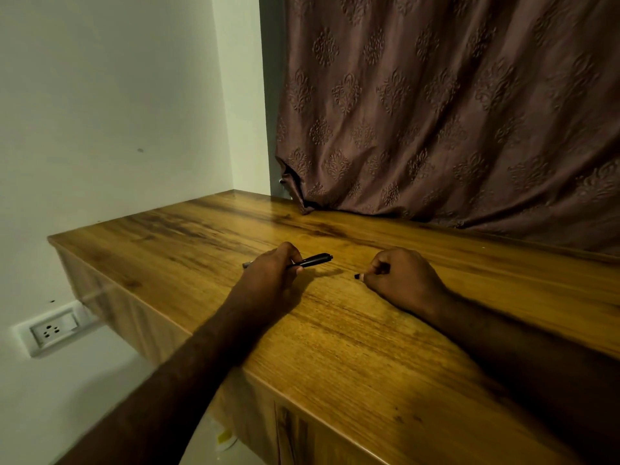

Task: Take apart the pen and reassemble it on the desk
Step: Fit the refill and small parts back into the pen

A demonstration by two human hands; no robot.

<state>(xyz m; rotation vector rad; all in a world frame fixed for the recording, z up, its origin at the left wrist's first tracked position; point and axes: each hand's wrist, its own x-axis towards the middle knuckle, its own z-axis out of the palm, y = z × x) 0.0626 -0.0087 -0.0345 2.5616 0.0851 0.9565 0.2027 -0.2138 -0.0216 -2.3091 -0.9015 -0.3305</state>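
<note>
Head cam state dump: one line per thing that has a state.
left hand: grips the pen body
pen body: held near level, apart from the small black part
right hand: pinches the small black part, rests on the desk
small black part: pinched at the fingertips, off the pen
curtain: drawn, hem on the desk
wall socket: nothing plugged in

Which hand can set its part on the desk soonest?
Probably right: right hand rests on the desk, small black piece at the surface; left hand holds the pen body raised.
</note>
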